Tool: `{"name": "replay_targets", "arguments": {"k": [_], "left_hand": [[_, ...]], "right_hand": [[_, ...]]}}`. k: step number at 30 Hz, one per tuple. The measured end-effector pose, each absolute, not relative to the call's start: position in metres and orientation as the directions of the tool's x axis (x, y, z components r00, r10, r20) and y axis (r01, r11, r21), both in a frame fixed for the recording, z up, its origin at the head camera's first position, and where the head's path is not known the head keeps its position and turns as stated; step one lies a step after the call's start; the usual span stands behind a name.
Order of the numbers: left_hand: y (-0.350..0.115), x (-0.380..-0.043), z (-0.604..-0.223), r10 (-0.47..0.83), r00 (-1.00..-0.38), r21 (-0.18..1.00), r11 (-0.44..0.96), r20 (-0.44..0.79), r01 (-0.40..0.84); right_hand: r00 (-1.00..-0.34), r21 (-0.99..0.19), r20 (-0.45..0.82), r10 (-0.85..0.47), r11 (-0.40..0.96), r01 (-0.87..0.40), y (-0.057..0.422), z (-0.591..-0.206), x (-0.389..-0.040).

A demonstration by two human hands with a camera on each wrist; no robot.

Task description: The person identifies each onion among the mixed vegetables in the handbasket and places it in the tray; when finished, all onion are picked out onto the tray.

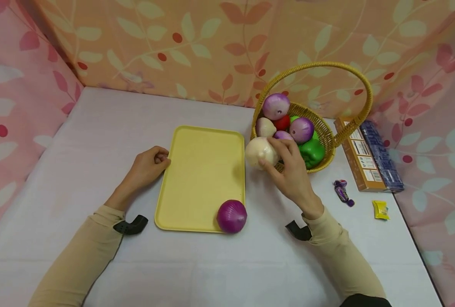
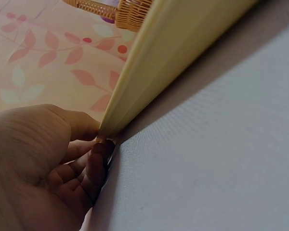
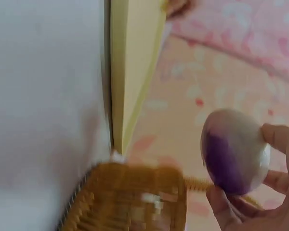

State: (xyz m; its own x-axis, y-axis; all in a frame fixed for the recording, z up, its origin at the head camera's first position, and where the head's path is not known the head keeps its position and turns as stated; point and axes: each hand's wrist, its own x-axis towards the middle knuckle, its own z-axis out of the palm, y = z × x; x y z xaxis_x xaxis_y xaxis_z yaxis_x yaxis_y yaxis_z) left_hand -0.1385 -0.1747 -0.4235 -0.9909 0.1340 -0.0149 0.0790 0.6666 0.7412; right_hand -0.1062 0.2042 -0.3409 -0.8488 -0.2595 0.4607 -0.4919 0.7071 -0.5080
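In the head view, my right hand point(image 1: 290, 170) holds a round, mostly white onion point(image 1: 261, 152) between thumb and fingers, just off the basket's front-left rim. The right wrist view shows a purple patch on this onion point(image 3: 235, 151). With thumb and fingertips, my left hand point(image 1: 147, 167) pinches the left edge of a yellow tray point(image 1: 202, 175); in the left wrist view the tray's rim point(image 2: 116, 113) meets the fingertips. A purple onion point(image 1: 231, 216) sits at the tray's near right corner. The wicker basket point(image 1: 329, 147) contains more onions point(image 1: 275, 106) and a green pepper point(image 1: 312, 152).
Right of the basket lie a brown box point(image 1: 359, 157) and a dark blue box point(image 1: 381, 155) side by side. Nearer me are a purple-wrapped candy point(image 1: 343, 192) and a yellow packet point(image 1: 381, 209). Floral curtains point(image 1: 143, 47) border the white table. The basket's handle point(image 1: 319, 65) arches high.
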Motion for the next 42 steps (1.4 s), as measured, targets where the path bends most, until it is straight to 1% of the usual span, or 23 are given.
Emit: {"name": "replay_targets", "arguments": {"k": [3, 7, 15, 20, 30, 35, 38, 40, 42], "left_hand": [[-0.174, -0.139, -0.423, 0.135, -0.991, 0.741, 0.666, -0.009, 0.084], [-0.173, -0.139, -0.423, 0.134, -0.991, 0.743, 0.664, -0.011, 0.082], [-0.174, -0.137, -0.422, 0.140, -0.990, 0.748, 0.660, -0.024, 0.075], [-0.174, -0.137, -0.422, 0.136, -0.991, 0.745, 0.662, -0.014, 0.081], [-0.174, -0.137, -0.423, 0.137, -0.990, 0.742, 0.665, -0.010, 0.084], [-0.175, -0.137, -0.421, 0.141, -0.990, 0.743, 0.664, -0.015, 0.083], [-0.175, -0.136, -0.420, 0.142, -0.990, 0.747, 0.660, -0.018, 0.081], [-0.175, -0.136, -0.420, 0.143, -0.990, 0.747, 0.660, -0.017, 0.083], [-0.175, -0.136, -0.420, 0.142, -0.990, 0.746, 0.661, -0.012, 0.086]], "right_hand": [[-0.842, -0.488, 0.417, -0.342, 0.698, -0.525, 0.196, -0.347, -0.098], [-0.841, -0.449, 0.329, -0.430, 0.712, -0.540, 0.186, -0.359, -0.092], [-0.819, -0.408, 0.212, -0.534, 0.713, -0.570, 0.176, -0.376, -0.087], [-0.818, -0.399, 0.162, -0.551, 0.722, -0.565, 0.173, -0.380, -0.086], [-0.842, -0.412, 0.105, -0.530, 0.747, -0.522, 0.171, -0.378, -0.085], [-0.845, -0.401, 0.093, -0.526, 0.757, -0.516, 0.171, -0.377, -0.084], [-0.845, -0.418, 0.112, -0.523, 0.746, -0.518, 0.173, -0.373, -0.085], [-0.848, -0.434, 0.161, -0.505, 0.735, -0.521, 0.177, -0.368, -0.087], [-0.844, -0.443, 0.253, -0.474, 0.719, -0.536, 0.183, -0.362, -0.092]]}}
